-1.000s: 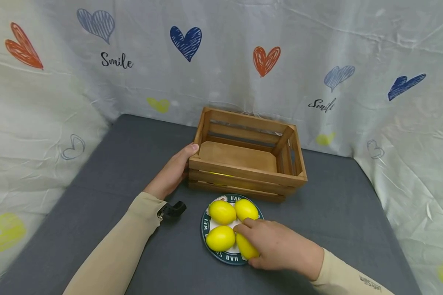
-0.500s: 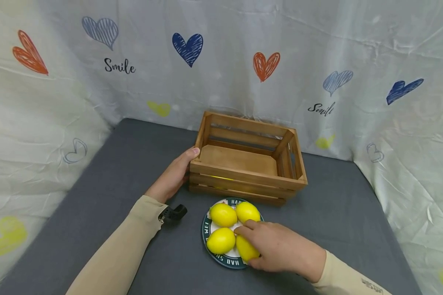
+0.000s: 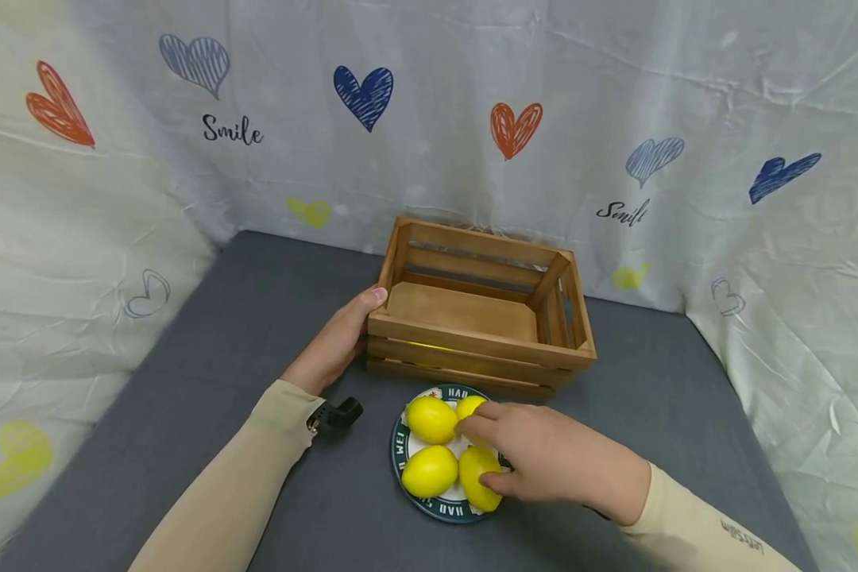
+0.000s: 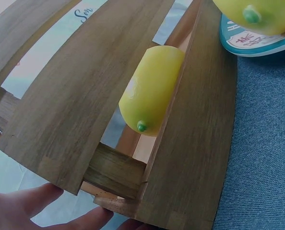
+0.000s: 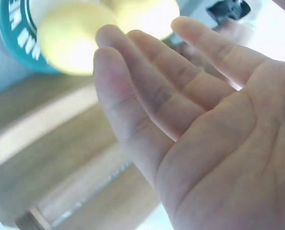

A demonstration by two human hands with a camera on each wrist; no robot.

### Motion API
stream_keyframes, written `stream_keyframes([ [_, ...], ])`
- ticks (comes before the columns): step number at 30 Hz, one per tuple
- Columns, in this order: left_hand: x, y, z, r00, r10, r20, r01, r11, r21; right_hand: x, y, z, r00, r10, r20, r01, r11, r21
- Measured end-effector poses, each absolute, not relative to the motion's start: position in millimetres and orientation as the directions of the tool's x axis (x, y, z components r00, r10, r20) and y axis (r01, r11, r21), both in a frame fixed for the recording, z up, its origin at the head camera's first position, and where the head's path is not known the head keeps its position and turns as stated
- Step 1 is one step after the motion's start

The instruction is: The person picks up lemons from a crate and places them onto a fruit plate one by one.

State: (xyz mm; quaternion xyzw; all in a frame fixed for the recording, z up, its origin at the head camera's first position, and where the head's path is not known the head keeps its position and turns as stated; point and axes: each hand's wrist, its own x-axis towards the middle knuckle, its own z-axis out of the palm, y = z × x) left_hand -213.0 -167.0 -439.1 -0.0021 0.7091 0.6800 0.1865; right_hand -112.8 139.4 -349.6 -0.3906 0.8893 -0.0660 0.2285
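My left hand (image 3: pixel 336 338) grips the left end of a slatted wooden crate (image 3: pixel 472 345), the thumb over its rim and the fingers along the outside. Through the slats in the left wrist view shows a lemon (image 4: pixel 149 93) inside the crate. In front of the crate is a round plate (image 3: pixel 397 445) with a dark green lettered rim, bearing several lemons (image 3: pixel 430 471). My right hand (image 3: pixel 550 453) is over the plate's right side, fingers extended at the far right lemon (image 3: pixel 469 407), which they partly cover. Its thumb lies over the near right lemon (image 3: pixel 477 485).
The crate stands near the back of a table covered in dark grey cloth (image 3: pixel 329 508). Behind and along both sides hangs a pale curtain (image 3: pixel 436 71) printed with hearts. A black band (image 3: pixel 336 413) is on the left wrist.
My right hand has shifted away from the near right lemon toward the far right one, uncovering more of the near one. The left hand keeps its hold on the crate.
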Motion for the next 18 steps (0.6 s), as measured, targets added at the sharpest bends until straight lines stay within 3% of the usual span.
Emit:
stream_keyframes([
  [8,-214.1,-167.6,-441.7,-0.930,0.247,-0.272,-0.258,0.087,0.962,-134.1,142.0,-325.2,-0.619,-0.711,-0.333,-0.646,0.702,-0.299],
  [18,-214.4,-167.4,-443.1,-0.933,0.251,-0.258,-0.247,0.073,0.966,-154.9,146.8,-288.9,-0.603,-0.759,-0.244,-0.718,0.650,-0.249],
])
